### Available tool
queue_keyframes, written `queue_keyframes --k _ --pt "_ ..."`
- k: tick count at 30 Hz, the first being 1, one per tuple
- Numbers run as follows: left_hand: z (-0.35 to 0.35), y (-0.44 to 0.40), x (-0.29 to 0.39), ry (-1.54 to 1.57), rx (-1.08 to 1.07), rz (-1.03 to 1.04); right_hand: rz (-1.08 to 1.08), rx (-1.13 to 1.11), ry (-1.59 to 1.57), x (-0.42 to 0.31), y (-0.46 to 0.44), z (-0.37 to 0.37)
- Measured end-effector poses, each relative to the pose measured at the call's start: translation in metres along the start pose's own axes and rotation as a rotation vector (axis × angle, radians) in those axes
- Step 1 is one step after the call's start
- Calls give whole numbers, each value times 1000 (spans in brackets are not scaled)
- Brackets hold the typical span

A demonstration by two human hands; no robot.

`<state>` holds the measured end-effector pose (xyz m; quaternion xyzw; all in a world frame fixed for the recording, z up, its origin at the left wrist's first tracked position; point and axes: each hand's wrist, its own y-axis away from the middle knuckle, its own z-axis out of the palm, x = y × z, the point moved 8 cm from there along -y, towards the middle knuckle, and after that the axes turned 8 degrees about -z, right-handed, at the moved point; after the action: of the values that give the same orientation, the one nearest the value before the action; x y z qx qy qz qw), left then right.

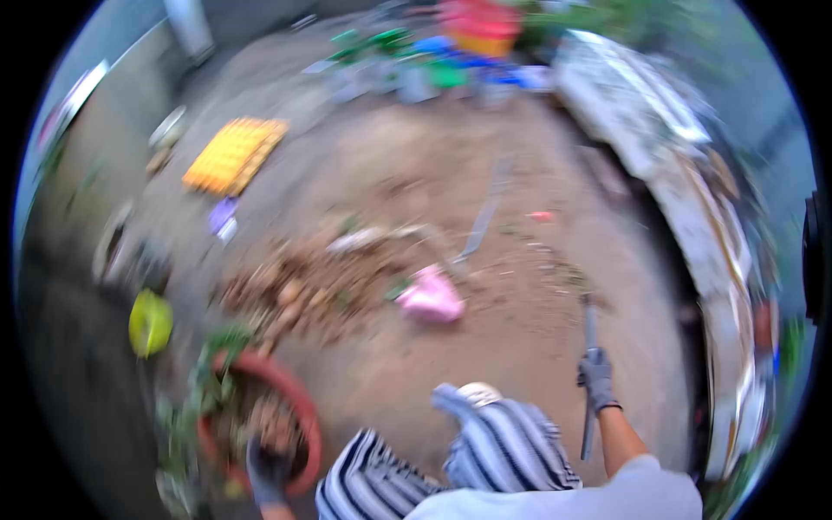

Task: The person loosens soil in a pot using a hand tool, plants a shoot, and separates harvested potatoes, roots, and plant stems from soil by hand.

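My right hand (596,380), in a grey work glove, is closed around a long grey bar-like tool (590,325). The bar's far end points forward over loose dirt, and its near end extends behind my fist; motion blur hides its exact kind. On the other side, my left hand (269,472), also gloved in grey, is at the front of a round terracotta-coloured pot (303,416). Soil (276,425) and a leafy green plant (217,381) are in the pot. Blur hides the fingers of my left hand, so I cannot tell whether they grip anything.
Broken soil clods (290,295) and a pink bag-like item (431,296) lie ahead. A flat metal strip (484,217) rests beyond. Yellow egg-tray-like stack (234,156) stands left; several containers (416,82) stand at the back. A long white planter-like structure (719,260) borders the right.
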<state>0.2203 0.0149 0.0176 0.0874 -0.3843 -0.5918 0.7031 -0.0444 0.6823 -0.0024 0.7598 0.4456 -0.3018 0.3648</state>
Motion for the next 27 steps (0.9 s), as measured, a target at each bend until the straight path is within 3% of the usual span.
queue_keyframes --k 4,5,7,9,14,16,19,21,23,25,27 --pt "-32 39 15 114 82 86 -270 -399 -165 -120 -5 92" --pt "-31 42 27 52 -50 174 -304 -525 -211 -150 1 114" --pt "-12 60 45 6 -60 322 -351 -648 -231 -205 33 161" --pt "-19 72 59 15 20 402 -455 -824 -63 -267 95 202" --pt "-51 94 66 165 61 546 -526 -1521 -145 -327 229 288" --pt "-50 97 63 197 43 553 -398 -1769 30 -317 263 320" --pt "-31 103 56 265 -65 533 -375 -1864 232 -297 301 350" --pt "-18 105 42 388 -213 479 -432 -1892 164 -293 308 358" --pt "-18 103 18 404 -155 446 -248 -1921 212 -286 304 357" --pt "22 97 -5 413 -225 330 -269 -1899 227 -293 305 348" --pt "10 77 -24 402 -186 309 -179 -1821 161 -294 298 344"
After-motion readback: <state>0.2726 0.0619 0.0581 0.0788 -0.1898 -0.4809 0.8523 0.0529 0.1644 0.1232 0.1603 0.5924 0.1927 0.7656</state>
